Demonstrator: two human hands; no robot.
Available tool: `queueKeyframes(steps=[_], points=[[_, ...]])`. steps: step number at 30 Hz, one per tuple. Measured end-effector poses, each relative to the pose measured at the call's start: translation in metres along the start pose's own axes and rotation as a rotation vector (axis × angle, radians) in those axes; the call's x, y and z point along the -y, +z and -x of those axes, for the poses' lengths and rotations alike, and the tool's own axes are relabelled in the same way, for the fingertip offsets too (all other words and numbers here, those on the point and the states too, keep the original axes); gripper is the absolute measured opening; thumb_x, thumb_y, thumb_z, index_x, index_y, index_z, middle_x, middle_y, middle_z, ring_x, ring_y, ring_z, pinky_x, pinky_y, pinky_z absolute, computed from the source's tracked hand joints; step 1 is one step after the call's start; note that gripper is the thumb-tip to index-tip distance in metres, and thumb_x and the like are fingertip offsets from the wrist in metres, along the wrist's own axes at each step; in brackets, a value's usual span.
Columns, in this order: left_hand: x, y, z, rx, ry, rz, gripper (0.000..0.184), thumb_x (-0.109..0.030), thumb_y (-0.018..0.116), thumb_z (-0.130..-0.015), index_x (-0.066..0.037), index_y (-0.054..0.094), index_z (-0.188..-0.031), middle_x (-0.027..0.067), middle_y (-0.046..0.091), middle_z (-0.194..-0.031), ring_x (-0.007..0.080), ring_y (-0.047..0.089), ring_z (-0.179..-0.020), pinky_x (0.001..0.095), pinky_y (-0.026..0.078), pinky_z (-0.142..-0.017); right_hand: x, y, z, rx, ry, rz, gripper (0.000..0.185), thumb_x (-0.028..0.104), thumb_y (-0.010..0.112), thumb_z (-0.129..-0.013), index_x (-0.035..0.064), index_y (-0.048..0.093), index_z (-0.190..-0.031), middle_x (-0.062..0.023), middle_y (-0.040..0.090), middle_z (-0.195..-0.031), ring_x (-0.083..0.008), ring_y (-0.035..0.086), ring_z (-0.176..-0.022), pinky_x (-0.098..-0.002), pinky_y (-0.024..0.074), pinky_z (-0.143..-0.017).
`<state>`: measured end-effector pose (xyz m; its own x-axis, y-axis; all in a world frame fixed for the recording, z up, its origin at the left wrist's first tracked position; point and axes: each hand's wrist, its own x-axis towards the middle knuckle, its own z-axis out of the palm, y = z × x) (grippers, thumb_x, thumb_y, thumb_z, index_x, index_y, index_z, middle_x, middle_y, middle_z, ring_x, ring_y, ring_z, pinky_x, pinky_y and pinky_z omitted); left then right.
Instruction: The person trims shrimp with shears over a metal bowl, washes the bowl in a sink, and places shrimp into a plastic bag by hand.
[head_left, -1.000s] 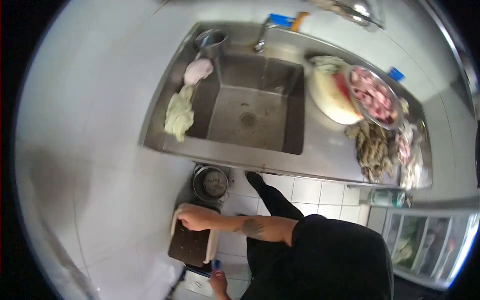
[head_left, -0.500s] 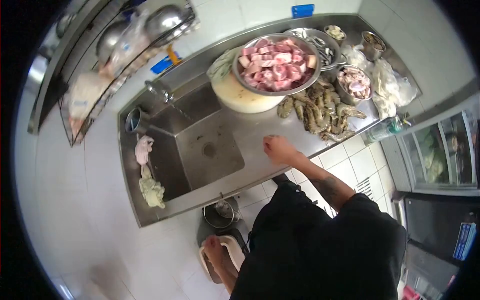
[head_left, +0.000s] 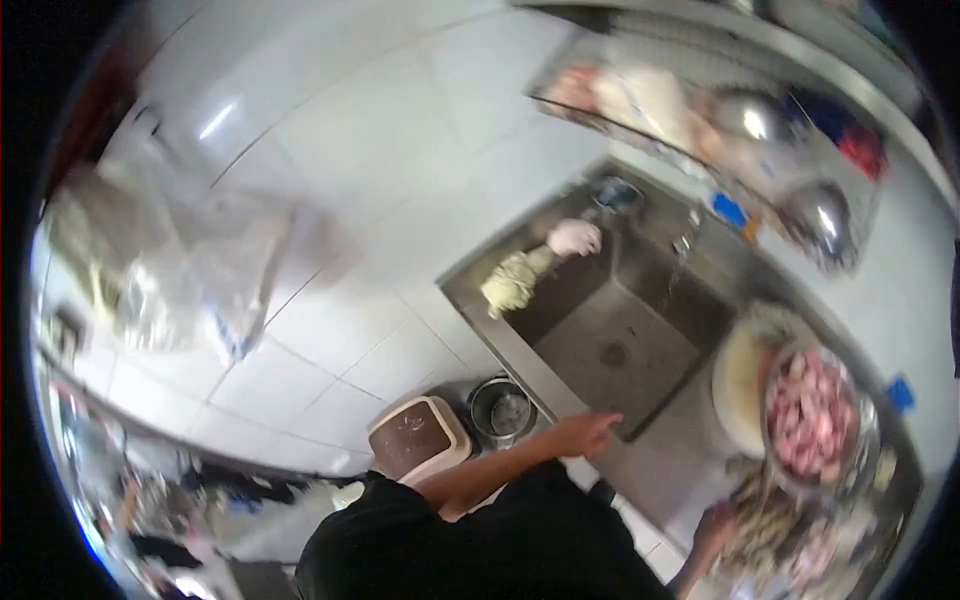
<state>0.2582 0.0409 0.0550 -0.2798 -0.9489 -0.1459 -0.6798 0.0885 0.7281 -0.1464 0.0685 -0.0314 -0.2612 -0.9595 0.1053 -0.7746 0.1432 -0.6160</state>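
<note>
My left hand (head_left: 588, 433) reaches over the front edge of the steel sink (head_left: 630, 345), with at least one finger stretched out and nothing in it. My right hand (head_left: 716, 526) is over the counter beside the pile of raw shrimp (head_left: 755, 520); motion blurs its fingers, so their grip is unclear. Beyond it, a metal bowl of raw meat chunks (head_left: 812, 415) rests partly on a round pale chopping board (head_left: 738, 385). Water runs from the faucet (head_left: 686, 240) into the basin. A pinkish glove or cloth (head_left: 575, 238) and a yellowish crumpled cloth (head_left: 512, 284) lie on the left ledge.
A metal cup (head_left: 616, 195) stands in the sink's back corner. Below are a dark bucket (head_left: 502, 410) and a brown-and-cream bin (head_left: 415, 440). A wire rack (head_left: 700, 150) with bowls hangs above. Plastic bags (head_left: 190, 270) hang on the left wall.
My view has swung left, bringing the bags and bin into sight. My left hand has risen from beside the bin to the sink edge. My right hand is now nearer the shrimp.
</note>
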Motion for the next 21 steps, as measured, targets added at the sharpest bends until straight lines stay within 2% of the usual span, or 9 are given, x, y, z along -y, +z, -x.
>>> queueKeyframes(steps=[2,4,5,7,9,14,15,18,21], points=[[0.047,0.01,0.006,-0.107,0.107,-0.163,0.047,-0.02,0.053,-0.094,-0.003,0.043,-0.136,0.0195,0.059,-0.119,0.0294,0.063,-0.099,0.0412,0.049,-0.089,0.103,-0.023,-0.029,0.351,0.271,0.242,0.022,0.004,0.06,-0.078,-0.0009,0.062,-0.1,-0.0159,0.064,-0.093,-0.0314,0.062,-0.084,-0.0402,0.0502,-0.072],[0.037,-0.023,0.044,-0.125,-0.141,0.241,0.043,-0.019,0.053,-0.093,-0.003,0.048,-0.132,0.0186,0.063,-0.109,0.0294,0.066,-0.089,0.0397,0.052,-0.083,0.06,0.043,-0.056,0.439,0.151,-0.107,0.023,0.007,0.063,-0.078,0.0012,0.064,-0.1,-0.0117,0.064,-0.089,-0.0246,0.062,-0.077,-0.0369,0.0506,-0.069],[0.031,-0.043,0.066,-0.188,-0.164,0.234,0.043,-0.019,0.053,-0.093,-0.003,0.048,-0.132,0.0186,0.063,-0.109,0.0294,0.066,-0.089,0.0397,0.052,-0.083,0.1,0.048,-0.061,0.467,0.089,-0.117,0.023,0.007,0.063,-0.078,0.0012,0.064,-0.1,-0.0117,0.064,-0.089,-0.0246,0.062,-0.077,-0.0369,0.0506,-0.069],[0.024,-0.07,0.103,-0.411,-0.143,0.212,0.036,-0.017,0.055,-0.091,-0.003,0.054,-0.124,0.0167,0.066,-0.097,0.03,0.066,-0.085,0.039,0.052,-0.078,0.177,0.039,-0.058,0.373,-0.529,-0.147,0.02,0.014,0.06,-0.088,0.0056,0.069,-0.104,-0.0052,0.052,-0.059,-0.017,0.041,-0.05,-0.0323,0.0387,-0.051],[0.037,-0.084,0.143,-0.55,-0.217,0.199,0.034,-0.018,0.056,-0.09,-0.003,0.056,-0.12,0.0157,0.067,-0.095,0.0295,0.067,-0.085,0.0393,0.052,-0.077,0.271,0.051,-0.066,0.49,-0.642,-0.283,0.025,0.008,0.066,-0.079,0.0006,0.064,-0.102,-0.0109,0.064,-0.088,-0.0211,0.061,-0.076,-0.0343,0.0495,-0.068],[0.071,-0.087,0.234,-0.887,-0.387,0.04,0.03,-0.02,0.059,-0.088,-0.005,0.059,-0.114,0.015,0.068,-0.094,0.0292,0.067,-0.085,0.0394,0.052,-0.075,0.571,0.003,-0.022,0.605,-1.367,-0.517,0.025,0.008,0.066,-0.084,0.0009,0.063,-0.108,-0.0138,0.063,-0.088,-0.0292,0.061,-0.079,-0.0379,0.0482,-0.073],[0.076,-0.082,0.25,-0.922,-0.422,0.051,0.03,-0.02,0.06,-0.088,-0.005,0.06,-0.113,0.0148,0.068,-0.093,0.0292,0.068,-0.083,0.0391,0.053,-0.074,0.627,-0.031,0.012,0.49,-1.545,-0.577,0.023,0.005,0.065,-0.083,0.0008,0.064,-0.106,-0.014,0.064,-0.089,-0.0296,0.061,-0.08,-0.0373,0.0486,-0.072],[0.08,-0.065,0.289,-1.047,-0.532,0.163,0.026,-0.022,0.06,-0.088,-0.005,0.062,-0.109,0.0139,0.068,-0.087,0.0288,0.068,-0.079,0.0384,0.053,-0.072,0.741,-0.091,0.091,0.319,-1.94,-0.967,0.019,0.0,0.063,-0.081,0.0007,0.065,-0.1,-0.0146,0.063,-0.085,-0.0298,0.061,-0.075,-0.0372,0.0495,-0.067],[0.091,-0.038,0.318,-1.156,-0.573,0.243,0.026,-0.022,0.062,-0.088,-0.005,0.064,-0.108,0.0135,0.068,-0.087,0.0253,0.068,-0.078,0.0362,0.053,-0.072,0.813,-0.134,0.163,0.336,-2.048,-1.094,0.016,0.009,0.063,-0.083,-0.0003,0.065,-0.095,-0.015,0.062,-0.081,-0.0308,0.06,-0.071,-0.0384,0.0497,-0.066]])
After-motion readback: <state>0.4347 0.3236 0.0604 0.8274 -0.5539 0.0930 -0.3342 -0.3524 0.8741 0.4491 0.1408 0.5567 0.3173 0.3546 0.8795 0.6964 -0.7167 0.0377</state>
